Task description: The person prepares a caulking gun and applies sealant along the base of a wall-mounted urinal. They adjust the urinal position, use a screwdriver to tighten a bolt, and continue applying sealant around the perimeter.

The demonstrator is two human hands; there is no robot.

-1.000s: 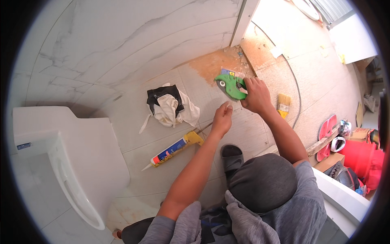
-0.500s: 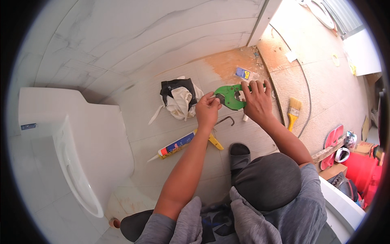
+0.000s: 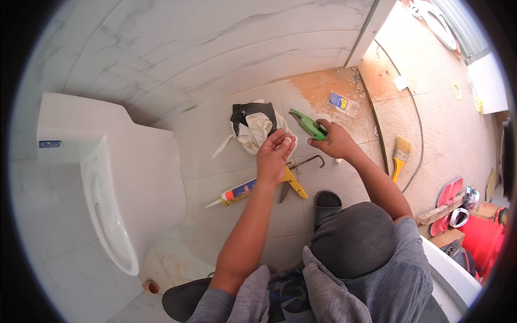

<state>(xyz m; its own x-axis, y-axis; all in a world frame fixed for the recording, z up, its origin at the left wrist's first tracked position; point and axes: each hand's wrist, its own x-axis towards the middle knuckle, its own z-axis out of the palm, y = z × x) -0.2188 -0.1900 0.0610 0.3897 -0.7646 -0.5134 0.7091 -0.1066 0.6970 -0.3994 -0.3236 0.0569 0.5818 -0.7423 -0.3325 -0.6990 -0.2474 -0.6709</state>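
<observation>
My right hand [image 3: 336,141] is closed round the handles of a green pipe cutter [image 3: 307,125], whose head points up and to the left. Its jaws stand apart from my left hand [image 3: 274,156], which pinches a small white piece [image 3: 288,140] between thumb and fingers. The piece is too small to name surely. Just beyond my left hand, a crumpled white and black cloth bag [image 3: 253,124] lies on the tiles. Below that hand is a caulking gun [image 3: 293,183] with a sealant cartridge [image 3: 239,191] in it, partly hidden by my forearm.
A white toilet [image 3: 129,161] stands at the left by the marbled wall. A blue-labelled packet [image 3: 339,100] lies at the far right of the tiles. Past a raised edge are a yellow-handled brush [image 3: 400,153], a dark cable [image 3: 417,118], pink slippers [image 3: 449,192] and a red container [image 3: 482,239].
The pipe cutter has come away from the left hand and turned edge-on in the right hand. My left hand has drawn slightly back, with the small white piece showing at its fingertips.
</observation>
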